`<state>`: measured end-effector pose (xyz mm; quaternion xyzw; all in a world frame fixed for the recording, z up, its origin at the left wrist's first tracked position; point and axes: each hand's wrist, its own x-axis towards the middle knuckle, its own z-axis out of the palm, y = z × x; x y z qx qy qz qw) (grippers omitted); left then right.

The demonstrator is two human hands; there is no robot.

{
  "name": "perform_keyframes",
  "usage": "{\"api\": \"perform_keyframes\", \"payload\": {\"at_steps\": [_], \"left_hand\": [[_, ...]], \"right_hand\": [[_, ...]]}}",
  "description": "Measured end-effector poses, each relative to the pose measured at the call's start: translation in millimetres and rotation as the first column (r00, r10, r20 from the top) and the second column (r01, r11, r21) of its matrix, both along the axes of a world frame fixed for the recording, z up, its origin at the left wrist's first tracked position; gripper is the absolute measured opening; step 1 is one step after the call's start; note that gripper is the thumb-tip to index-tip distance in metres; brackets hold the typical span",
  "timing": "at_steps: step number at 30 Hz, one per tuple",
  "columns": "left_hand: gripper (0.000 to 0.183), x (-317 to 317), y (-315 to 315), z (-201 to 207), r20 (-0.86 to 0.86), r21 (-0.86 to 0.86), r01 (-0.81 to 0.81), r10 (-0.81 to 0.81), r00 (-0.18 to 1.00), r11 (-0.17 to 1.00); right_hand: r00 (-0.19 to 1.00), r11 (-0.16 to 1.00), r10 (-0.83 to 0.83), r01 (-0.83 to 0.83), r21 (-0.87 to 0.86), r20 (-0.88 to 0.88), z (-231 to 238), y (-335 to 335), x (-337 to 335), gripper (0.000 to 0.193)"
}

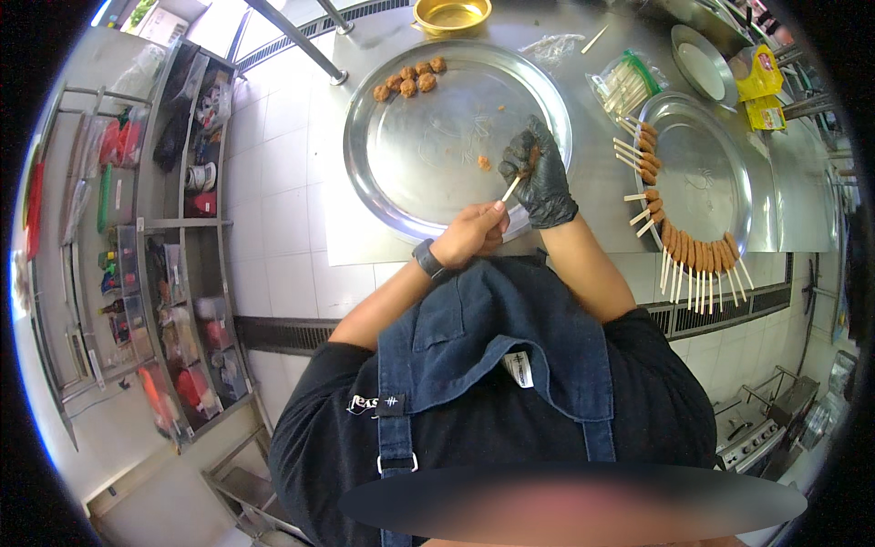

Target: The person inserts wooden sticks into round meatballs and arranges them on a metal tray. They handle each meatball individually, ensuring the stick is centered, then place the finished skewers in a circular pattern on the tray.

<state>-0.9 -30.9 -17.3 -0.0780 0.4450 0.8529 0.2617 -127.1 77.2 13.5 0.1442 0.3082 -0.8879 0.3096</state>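
Note:
My left hand (474,230), bare with a dark watch at the wrist, pinches the lower end of a flat wooden stick (512,189). In a black glove, my right hand (545,178) is wrapped around the stick's upper end. A little brown minced mixture shows between its fingers; the rest is hidden in the fist. Both hands are over the near right rim of a large round steel tray (428,155). Several brown balls of mixture (407,77) sit at that tray's far left, and a small crumb (484,162) lies near my right hand.
To the right, a second steel tray (697,164) carries several shaped skewers (702,253) along its rim, sticks pointing outward. A bag of sticks (627,84), a grey bowl (704,64) and a yellow package (761,73) stand beyond. A gold bowl (452,15) sits at the back. Shelves (187,228) are at left.

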Motion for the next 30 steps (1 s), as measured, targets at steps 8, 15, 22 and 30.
{"api": "perform_keyframes", "payload": {"at_steps": [8,15,22,30], "left_hand": [[0.046,-2,-16,-1,0.111,0.287,0.092,-0.128,0.985,0.953],[0.048,-4,-16,-1,0.049,0.239,0.116,-0.131,0.990,0.964],[0.040,-1,-4,-7,-0.018,0.029,0.030,-0.030,0.999,0.999],[0.033,-4,8,-18,-0.053,0.009,-0.053,0.053,0.997,0.999]], "right_hand": [[0.989,0.972,0.135,-0.145,-0.186,-0.064,-1,4,-3,0.041],[0.990,0.993,-0.004,-0.013,-0.120,-0.143,-18,0,-8,0.045],[0.920,0.972,0.112,-0.180,-0.150,-0.375,-6,1,-5,0.041],[0.881,0.960,0.259,-0.192,0.202,-0.396,-16,14,-5,0.048]]}}
